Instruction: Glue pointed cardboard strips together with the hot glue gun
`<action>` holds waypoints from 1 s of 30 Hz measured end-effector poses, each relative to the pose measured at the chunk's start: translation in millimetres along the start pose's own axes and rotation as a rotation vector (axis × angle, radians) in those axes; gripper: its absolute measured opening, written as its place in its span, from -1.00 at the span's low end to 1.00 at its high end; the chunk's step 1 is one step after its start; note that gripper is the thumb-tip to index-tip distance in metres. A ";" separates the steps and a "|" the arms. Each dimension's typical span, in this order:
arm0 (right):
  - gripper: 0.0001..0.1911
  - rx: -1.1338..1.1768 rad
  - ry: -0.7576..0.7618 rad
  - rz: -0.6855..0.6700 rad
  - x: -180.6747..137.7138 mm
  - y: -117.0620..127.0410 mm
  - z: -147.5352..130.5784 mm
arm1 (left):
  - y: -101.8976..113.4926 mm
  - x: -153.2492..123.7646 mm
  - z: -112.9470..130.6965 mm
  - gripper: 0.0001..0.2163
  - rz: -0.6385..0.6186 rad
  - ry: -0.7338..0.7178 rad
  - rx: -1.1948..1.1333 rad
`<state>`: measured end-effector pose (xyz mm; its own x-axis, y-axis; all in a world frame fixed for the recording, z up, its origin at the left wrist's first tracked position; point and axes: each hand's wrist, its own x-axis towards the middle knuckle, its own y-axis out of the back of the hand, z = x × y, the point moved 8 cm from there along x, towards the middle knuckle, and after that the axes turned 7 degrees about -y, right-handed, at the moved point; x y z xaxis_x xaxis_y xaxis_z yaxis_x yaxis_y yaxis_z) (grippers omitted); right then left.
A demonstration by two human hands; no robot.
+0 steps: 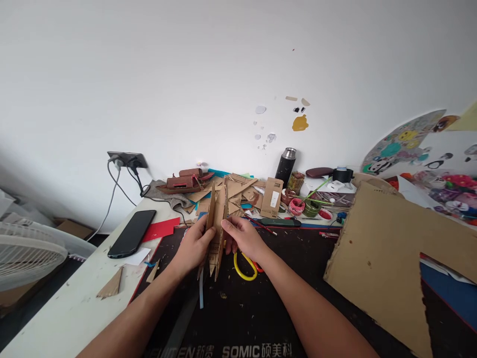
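Between my two hands is a long, narrow cardboard piece [219,219] with upright side walls and pointed ends toward me. My left hand [197,241] is closed on its left wall, thumb over the edge. On the other side, my right hand [242,237] pinches the right wall, with its lower fingers partly hidden. Scissors with yellow and red handles [245,268] lie on the black mat [238,318] just below my right hand. A thin translucent strip [201,291] sticks out below the cardboard piece.
Cardboard scraps [238,191] pile up behind my hands, beside a brown model boat [182,181]. Paint jars [297,206] and a black thermos [286,166] stand farther back. A large cardboard sheet [380,253] covers the right; a phone [132,233] and fan [30,253] are left.
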<state>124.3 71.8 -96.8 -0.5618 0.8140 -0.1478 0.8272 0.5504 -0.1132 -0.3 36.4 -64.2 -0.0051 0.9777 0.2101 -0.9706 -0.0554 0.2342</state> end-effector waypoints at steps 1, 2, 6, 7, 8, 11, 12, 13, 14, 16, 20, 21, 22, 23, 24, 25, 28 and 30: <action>-0.35 0.000 0.004 -0.005 -0.3 0.0 -0.6 | -0.5 -0.3 2.5 -0.78 -0.008 -0.016 0.011; -0.36 -0.003 0.011 -0.011 -0.6 -0.1 -1.3 | -1.5 -0.9 5.9 -0.79 -0.018 -0.039 0.017; -0.38 -0.024 0.038 -0.019 -0.4 -0.1 -1.3 | -5.2 -3.1 15.9 -0.77 -0.035 -0.114 0.023; -0.39 -0.026 0.040 -0.018 0.0 0.0 -0.5 | -5.6 -3.1 15.7 -0.77 -0.035 -0.117 0.027; -0.39 -0.028 0.041 -0.018 0.5 0.0 0.3 | -5.7 -2.9 14.6 -0.76 -0.035 -0.115 0.029; -0.39 -0.018 0.035 -0.026 1.3 -0.4 1.7 | -4.8 -1.5 7.2 -0.75 -0.028 -0.079 -0.002; -0.39 -0.013 0.030 -0.027 1.2 -0.4 1.8 | -4.3 -1.0 4.4 -0.74 -0.023 -0.059 -0.022; -0.38 -0.009 0.023 -0.025 0.9 -0.2 1.5 | -3.6 -0.8 2.2 -0.74 -0.016 -0.041 -0.040; -0.38 -0.009 0.019 -0.023 0.5 0.0 0.9 | -3.1 -0.8 1.2 -0.73 -0.012 -0.030 -0.048; -0.37 -0.017 0.020 -0.023 -0.6 0.1 -1.1 | -3.0 -1.4 3.3 -0.73 -0.007 -0.038 -0.034; -0.40 -0.041 0.037 -0.026 -1.2 0.4 -2.6 | -6.2 -4.5 12.2 -0.74 -0.019 -0.088 0.021; -0.41 -0.046 0.039 -0.023 -0.8 0.7 -1.9 | -6.7 -5.0 12.6 -0.75 -0.018 -0.090 0.032; -0.41 -0.050 0.039 -0.021 -0.4 1.0 -0.9 | -6.9 -5.3 12.4 -0.75 -0.014 -0.091 0.043; -0.41 -0.052 0.039 -0.019 0.1 1.1 0.0 | -6.9 -5.3 11.6 -0.76 -0.010 -0.092 0.053; -0.41 -0.052 0.039 -0.019 0.5 1.0 0.7 | -6.8 -5.1 10.4 -0.76 -0.008 -0.091 0.060; -0.40 -0.050 0.036 -0.019 0.8 0.8 1.3 | -6.8 -4.7 9.1 -0.76 -0.007 -0.091 0.062; -0.38 -0.041 0.028 -0.023 0.6 -0.3 0.3 | -5.5 -3.7 7.1 -0.73 0.003 -0.099 0.047; -0.37 -0.041 0.032 -0.026 -0.4 -0.7 -2.7 | -4.4 -4.0 7.4 -0.66 0.011 -0.101 0.039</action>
<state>123.9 71.6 -94.0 -0.5827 0.8047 -0.1138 0.8127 0.5777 -0.0764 5.7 31.3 -59.0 0.0105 0.9516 0.3072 -0.9605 -0.0759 0.2677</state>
